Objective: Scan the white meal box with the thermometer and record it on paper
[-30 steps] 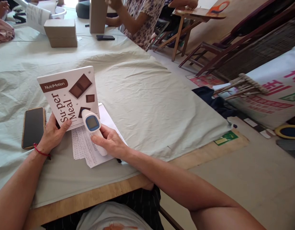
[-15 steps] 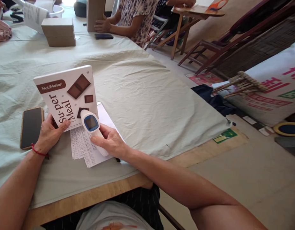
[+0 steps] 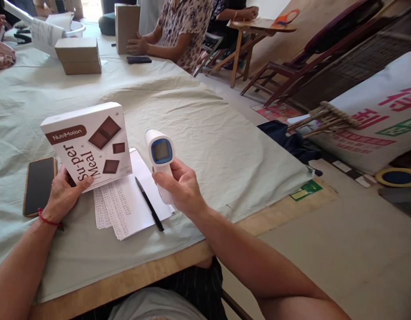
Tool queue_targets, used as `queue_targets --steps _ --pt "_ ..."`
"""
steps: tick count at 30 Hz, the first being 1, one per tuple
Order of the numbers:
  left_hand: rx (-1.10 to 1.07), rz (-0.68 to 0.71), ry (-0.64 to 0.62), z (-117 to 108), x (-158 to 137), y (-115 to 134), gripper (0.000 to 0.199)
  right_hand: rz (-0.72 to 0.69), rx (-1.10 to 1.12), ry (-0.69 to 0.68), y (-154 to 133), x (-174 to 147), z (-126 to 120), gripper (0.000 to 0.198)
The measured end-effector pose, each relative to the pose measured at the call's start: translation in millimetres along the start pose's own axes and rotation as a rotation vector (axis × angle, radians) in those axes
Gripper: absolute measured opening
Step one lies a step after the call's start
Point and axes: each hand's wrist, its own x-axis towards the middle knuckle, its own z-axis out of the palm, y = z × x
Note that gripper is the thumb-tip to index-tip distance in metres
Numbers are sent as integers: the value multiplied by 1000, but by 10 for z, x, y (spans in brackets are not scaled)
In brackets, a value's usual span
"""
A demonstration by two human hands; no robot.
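My left hand (image 3: 66, 191) grips the lower left corner of a white meal box (image 3: 108, 151) with chocolate pictures, its thumb on the front. The box stands tilted above the table. In my right hand (image 3: 183, 184) is a white infrared thermometer (image 3: 152, 140) with a blue-rimmed screen, held by its handle to the right of the box and apart from it. Below the box lie sheets of handwritten paper (image 3: 125, 218), with a black pen (image 3: 148, 203) across them. A phone in a brown-edged case (image 3: 40, 186) rests left of my left hand.
Pale cloth (image 3: 192, 115) covers the table. Towards the back stand a low cardboard box (image 3: 78, 58) and a tall one (image 3: 127, 29), which another person's hands (image 3: 138, 44) touch. A dark phone (image 3: 139, 59) lies there. Wooden chairs (image 3: 275, 73) and a printed sack (image 3: 375, 115) are to the right.
My right hand has drawn the thermometer away from the box to the right, uncovering the pen and the box's lower right corner. My left hand still holds the box.
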Motion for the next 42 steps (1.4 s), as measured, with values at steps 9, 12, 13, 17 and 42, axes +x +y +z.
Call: queue_targets --steps 9,12,13,17,42 --pt "-128 -43 3 23 -14 84 57 2 -4 -29 10 -12 -6 32" --pt "-149 -29 7 27 -9 64 58 -11 -56 -41 17 5 -28 33" --pt "-153 -25 8 29 -9 59 58 -19 -103 -43 21 20 -43 34" --pt "-149 -31 13 37 -14 60 58 -51 -489 -23 38 105 -134 37" --pt "94 171 161 136 166 47 61 -324 -1504 -28 112 78 -215 23"
